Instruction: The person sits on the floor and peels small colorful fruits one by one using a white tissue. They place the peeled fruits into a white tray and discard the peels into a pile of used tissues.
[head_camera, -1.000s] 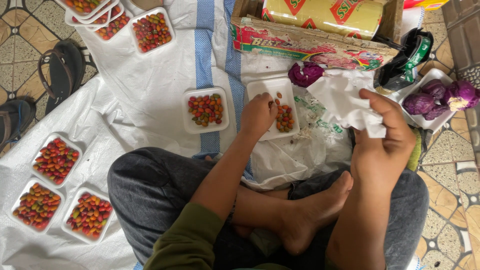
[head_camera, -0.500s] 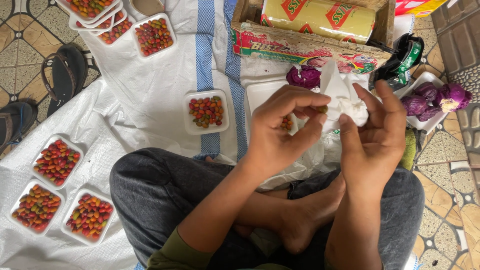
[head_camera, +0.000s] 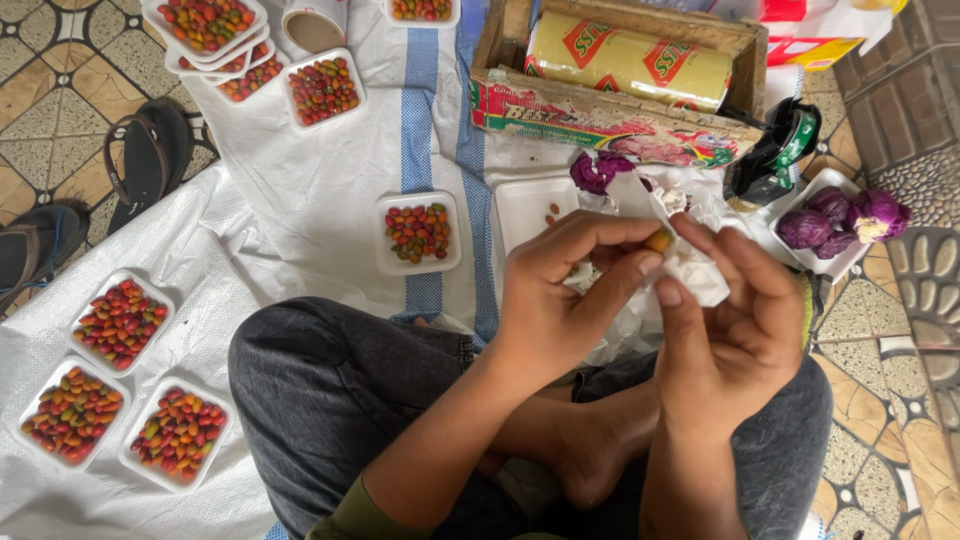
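A: Grip? Left hand (head_camera: 560, 300) pinching a small orange chili (head_camera: 658, 241) between thumb and fingertips, tight. Right hand (head_camera: 735, 325) curled around a crumpled white plastic bag (head_camera: 690, 270), fingers closed on its folds, fingertip touching the chili.

B: Position of chili?
A: Raised above the lap, just right of the nearly empty white tray (head_camera: 525, 208); a few small pieces lying in that tray.

B: Left of that tray?
A: Filled white tray of mixed red, orange and green chilies (head_camera: 418, 231), just beside it, on the white sheet (head_camera: 310, 200) with the blue stripe.

B: Behind it?
A: Purple cabbage piece (head_camera: 598, 170) touching its far corner; open cardboard box (head_camera: 600, 110) holding a yellow roll of wrap (head_camera: 625, 62) further back.

B: Right of it?
A: Past the hands, white tray with purple cabbages (head_camera: 840, 218); black and green tool (head_camera: 775, 155) near it, kind unclear.

B: Far left?
A: Three filled chili trays (head_camera: 120, 385) well apart; dark sandals (head_camera: 150, 160) on tiled floor beyond.
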